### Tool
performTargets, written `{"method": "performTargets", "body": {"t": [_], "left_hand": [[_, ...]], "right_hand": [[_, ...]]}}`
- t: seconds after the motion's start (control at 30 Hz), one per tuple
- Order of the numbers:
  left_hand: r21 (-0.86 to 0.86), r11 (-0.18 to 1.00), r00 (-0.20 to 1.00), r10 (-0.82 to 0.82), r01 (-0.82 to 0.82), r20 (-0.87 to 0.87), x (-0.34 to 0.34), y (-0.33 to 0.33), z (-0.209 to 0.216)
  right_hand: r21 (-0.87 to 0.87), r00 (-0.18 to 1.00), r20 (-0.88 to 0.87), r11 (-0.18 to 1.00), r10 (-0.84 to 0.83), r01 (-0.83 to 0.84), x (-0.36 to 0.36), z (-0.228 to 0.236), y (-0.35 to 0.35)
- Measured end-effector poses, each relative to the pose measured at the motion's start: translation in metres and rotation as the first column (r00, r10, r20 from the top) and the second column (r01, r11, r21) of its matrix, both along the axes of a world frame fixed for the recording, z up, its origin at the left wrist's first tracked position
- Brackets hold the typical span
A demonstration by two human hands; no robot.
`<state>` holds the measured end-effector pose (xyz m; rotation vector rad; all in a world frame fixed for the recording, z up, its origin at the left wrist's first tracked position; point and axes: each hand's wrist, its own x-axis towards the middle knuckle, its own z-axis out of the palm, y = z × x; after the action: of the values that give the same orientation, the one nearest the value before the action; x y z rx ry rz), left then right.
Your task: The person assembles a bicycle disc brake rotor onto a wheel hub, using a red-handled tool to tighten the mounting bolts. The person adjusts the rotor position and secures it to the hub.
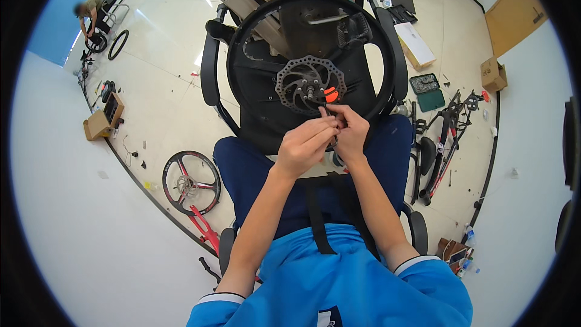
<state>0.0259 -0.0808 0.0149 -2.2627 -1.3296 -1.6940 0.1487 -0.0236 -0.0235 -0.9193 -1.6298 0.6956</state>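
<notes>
A black bicycle wheel (387, 66) lies flat across a black office chair in front of me, with a silver disc brake rotor (284, 88) around its hub. My left hand (305, 144) and my right hand (352, 131) meet at the near side of the rotor. Both sets of fingers are closed around a slim dark piece, mostly hidden, whose kind I cannot make out. Just beyond the fingertips, a bright orange piece (331, 94) rests over the rotor's edge. A crank with a black pedal (354, 30) lies at the wheel's far side.
On the floor at left are a red-and-black wheel (192, 183), a red frame part (204, 228) and an open cardboard box (104, 120). To the right lie a bicycle frame (446, 145), a green case (431, 100) and a white box (414, 46). Another person (91, 15) bends over a wheel far left.
</notes>
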Motion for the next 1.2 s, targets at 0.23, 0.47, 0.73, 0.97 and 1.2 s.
{"method": "performTargets", "body": {"t": [0.23, 0.47, 0.73, 0.97, 1.2], "left_hand": [[-0.010, 1.000, 0.999, 0.025, -0.025, -0.027, -0.007, 0.022, -0.002], [-0.067, 0.998, 0.999, -0.012, 0.009, -0.041, -0.018, 0.029, -0.002], [-0.113, 0.993, 1.000, -0.021, 0.019, -0.016, -0.018, 0.024, 0.000], [-0.069, 0.998, 0.998, 0.018, -0.014, 0.064, -0.018, 0.033, 0.004], [-0.067, 0.997, 0.975, 0.059, -0.046, 0.214, -0.018, 0.050, 0.007]], "right_hand": [[0.075, 0.997, -0.051, 0.995, -0.055, 0.059, -0.015, -0.012, 0.025], [0.006, 0.996, -0.082, 1.000, 0.029, -0.029, -0.013, -0.016, 0.041], [0.001, 0.996, -0.052, 0.997, 0.074, -0.074, -0.010, -0.015, 0.039], [0.029, 0.999, -0.022, 0.999, 0.044, -0.043, -0.016, -0.012, 0.045], [0.008, 0.999, 0.017, 0.999, 0.046, -0.046, -0.017, -0.006, 0.043]]}}
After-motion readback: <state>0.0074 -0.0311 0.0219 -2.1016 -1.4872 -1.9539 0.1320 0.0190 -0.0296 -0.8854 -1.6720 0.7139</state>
